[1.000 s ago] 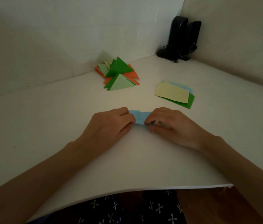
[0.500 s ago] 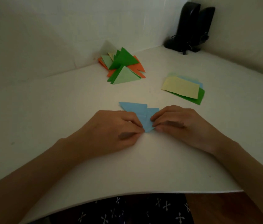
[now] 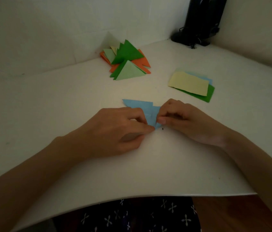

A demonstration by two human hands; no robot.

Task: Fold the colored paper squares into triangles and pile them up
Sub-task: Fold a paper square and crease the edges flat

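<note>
Pinching blue triangle [image 3: 141,106], left hand [image 3: 115,129] and right hand [image 3: 185,121]; tip nearward, long edge crosswise.

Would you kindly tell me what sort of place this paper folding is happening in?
Likely a home or study desk in a room corner: a white tabletop meets two plain walls, a black corded device stands in the corner, and wooden floor shows below.

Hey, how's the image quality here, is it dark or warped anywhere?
Head view: dim overall, brightest on the table around the blue paper; the wide lens bows the table's near edge into a curve; the corners fall darker; no glare, little blur.
</note>
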